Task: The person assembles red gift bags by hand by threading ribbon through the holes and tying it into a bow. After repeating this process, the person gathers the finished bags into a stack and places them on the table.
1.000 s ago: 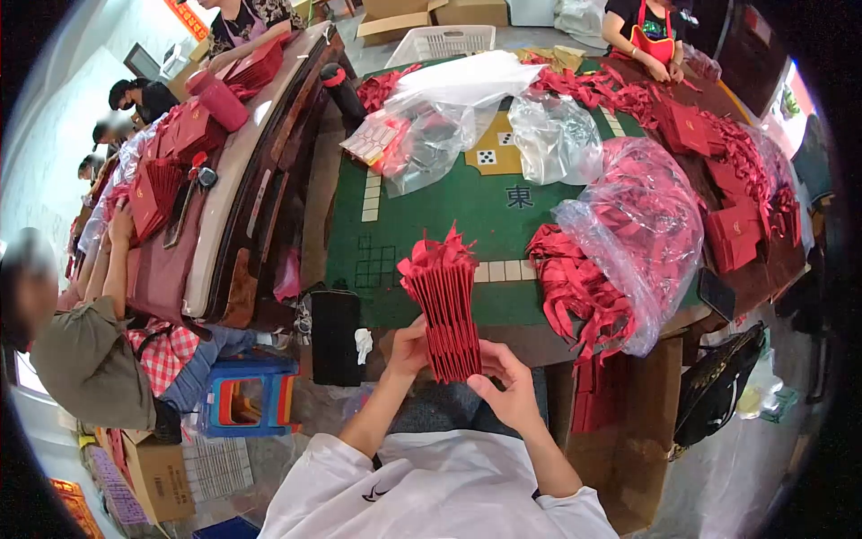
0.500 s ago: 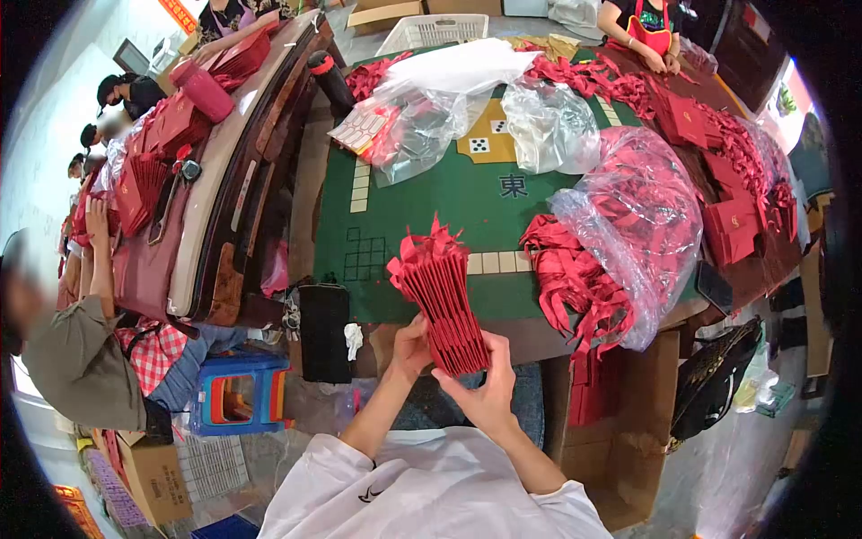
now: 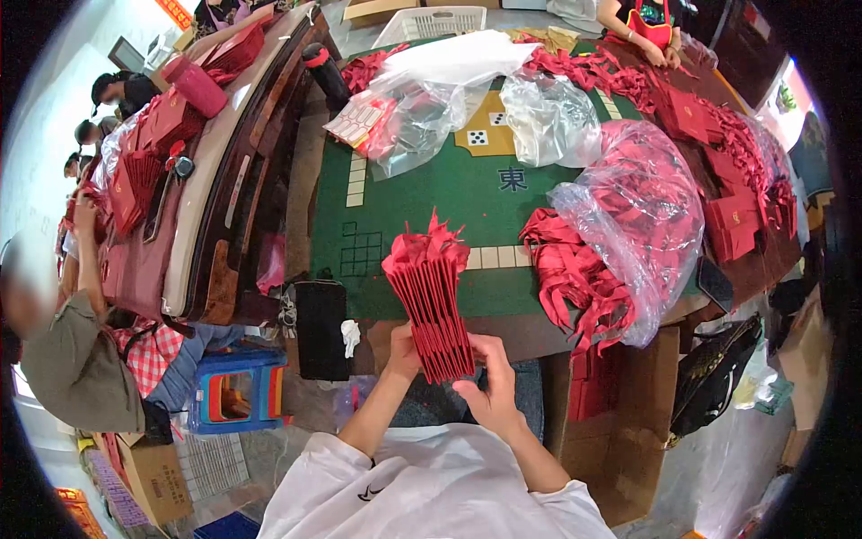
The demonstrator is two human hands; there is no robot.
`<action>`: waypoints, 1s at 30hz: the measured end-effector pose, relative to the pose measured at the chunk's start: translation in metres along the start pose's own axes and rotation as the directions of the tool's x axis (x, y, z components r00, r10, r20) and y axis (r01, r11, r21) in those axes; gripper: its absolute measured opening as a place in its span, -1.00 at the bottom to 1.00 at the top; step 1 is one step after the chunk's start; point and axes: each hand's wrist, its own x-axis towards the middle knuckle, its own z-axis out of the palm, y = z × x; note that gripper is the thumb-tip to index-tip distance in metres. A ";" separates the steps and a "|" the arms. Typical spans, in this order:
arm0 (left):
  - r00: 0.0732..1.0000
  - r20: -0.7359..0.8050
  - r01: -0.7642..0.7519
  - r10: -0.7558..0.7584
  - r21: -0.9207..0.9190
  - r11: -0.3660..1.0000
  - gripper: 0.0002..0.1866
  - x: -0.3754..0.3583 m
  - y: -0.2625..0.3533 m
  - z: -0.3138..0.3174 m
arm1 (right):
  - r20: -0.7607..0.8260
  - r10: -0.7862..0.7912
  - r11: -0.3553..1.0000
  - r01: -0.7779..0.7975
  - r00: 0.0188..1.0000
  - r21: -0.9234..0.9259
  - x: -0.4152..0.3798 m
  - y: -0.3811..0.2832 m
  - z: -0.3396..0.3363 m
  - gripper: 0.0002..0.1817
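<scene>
A thick stack of red paper packets (image 3: 435,319) stands nearly upright between my hands at the near edge of the table, its edges fanned towards me. Red ribbon ends (image 3: 429,247) stick out loosely from its top. My left hand (image 3: 405,353) holds the stack's lower left side, with its fingers partly hidden behind. On the lower right side, my right hand (image 3: 490,382) has its fingers against the stack and its thumb near the bottom corner. To the right, a heap of red ribbons (image 3: 575,278) spills from a clear plastic bag (image 3: 642,234).
The green table top (image 3: 404,216) carries crumpled clear plastic (image 3: 549,126) and a black bottle (image 3: 325,76). More red packets (image 3: 732,225) lie at right, near a phone (image 3: 715,286). A cardboard box (image 3: 646,449) stands below right, a blue stool (image 3: 238,391) at left. Other people work nearby.
The stack has come slightly down and left and stands straighter, its lower end nearer to me. My left hand has slid further behind its side; my right thumb has shifted lower.
</scene>
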 end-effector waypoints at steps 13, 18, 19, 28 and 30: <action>0.992 0.032 0.128 -0.124 -0.251 0.959 -0.34 0.005 0.004 -0.012 | -0.047 -0.079 0.995 0.077 0.996 -0.061 0.000 0.001 0.001 -0.51; 0.996 0.050 0.085 -0.075 -0.264 0.961 -0.30 0.004 0.002 0.014 | -0.117 -0.049 0.990 0.032 0.992 -0.140 0.002 -0.007 0.001 -0.64; 0.999 0.024 0.028 -0.025 -0.128 0.991 -0.28 0.004 0.001 0.015 | -0.116 -0.049 0.989 0.032 0.992 -0.141 0.001 -0.007 0.002 -0.64; 0.993 0.113 -0.038 0.020 0.161 0.986 -0.31 0.003 0.020 0.052 | -0.291 0.068 0.966 -0.136 0.954 -0.221 0.004 0.007 -0.005 -0.72; 0.998 0.049 -0.051 0.042 0.193 0.980 -0.32 0.005 0.019 0.058 | -0.328 0.024 0.960 -0.113 0.944 -0.257 0.003 0.019 -0.005 -0.72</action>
